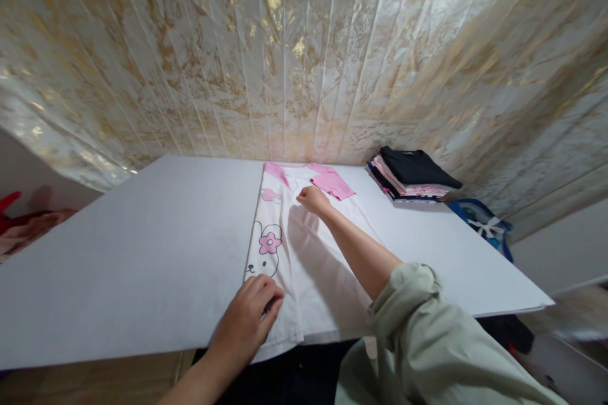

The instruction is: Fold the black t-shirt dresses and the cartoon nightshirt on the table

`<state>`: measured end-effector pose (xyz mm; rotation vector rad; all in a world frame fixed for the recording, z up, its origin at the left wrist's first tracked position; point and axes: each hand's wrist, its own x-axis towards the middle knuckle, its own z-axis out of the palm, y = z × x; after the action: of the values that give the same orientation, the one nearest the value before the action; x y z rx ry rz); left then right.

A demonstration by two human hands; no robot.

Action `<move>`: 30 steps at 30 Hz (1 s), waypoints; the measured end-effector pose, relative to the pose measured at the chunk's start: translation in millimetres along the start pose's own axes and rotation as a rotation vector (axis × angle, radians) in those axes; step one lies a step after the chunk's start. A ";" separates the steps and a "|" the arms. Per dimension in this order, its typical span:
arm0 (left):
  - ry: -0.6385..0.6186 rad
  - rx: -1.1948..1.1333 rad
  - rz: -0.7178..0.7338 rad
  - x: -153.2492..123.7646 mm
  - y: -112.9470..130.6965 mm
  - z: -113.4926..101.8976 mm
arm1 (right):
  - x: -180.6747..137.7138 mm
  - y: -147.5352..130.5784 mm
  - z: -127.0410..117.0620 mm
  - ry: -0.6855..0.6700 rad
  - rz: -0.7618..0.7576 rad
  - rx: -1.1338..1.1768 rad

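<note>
A white T-shirt point(323, 253) with pink sleeves lies lengthwise on the white table, its hem at the front edge. Its left side is folded inward as a long strip showing a printed bear face with a pink flower. One pink sleeve point(335, 183) lies across the upper right part. My right hand point(313, 200) is closed, thumb against fingers, over the upper middle of the shirt, casting a shadow; no cloth shows in it. My left hand point(251, 313) rests at the strip's lower left, fingers curled and thumb near them; what lies under the fingertips is hidden.
A stack of folded clothes point(413, 171), black on top, stands at the table's back right. Beside the right edge is a blue bag point(484, 228). Reddish-pink cloth point(28, 231) lies past the left edge. A gold-patterned curtain point(285, 63) hangs behind the white table point(166, 253).
</note>
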<state>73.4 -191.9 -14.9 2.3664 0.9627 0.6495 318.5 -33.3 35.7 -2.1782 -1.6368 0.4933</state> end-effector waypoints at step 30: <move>0.214 0.592 0.120 15.9 -34.3 3.4 | -4.9 -38.6 63.1 -0.011 -0.613 -0.262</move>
<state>68.6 -159.7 -34.4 2.9327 1.2474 0.7539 254.4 -22.9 0.0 -1.6858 -2.3453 0.1133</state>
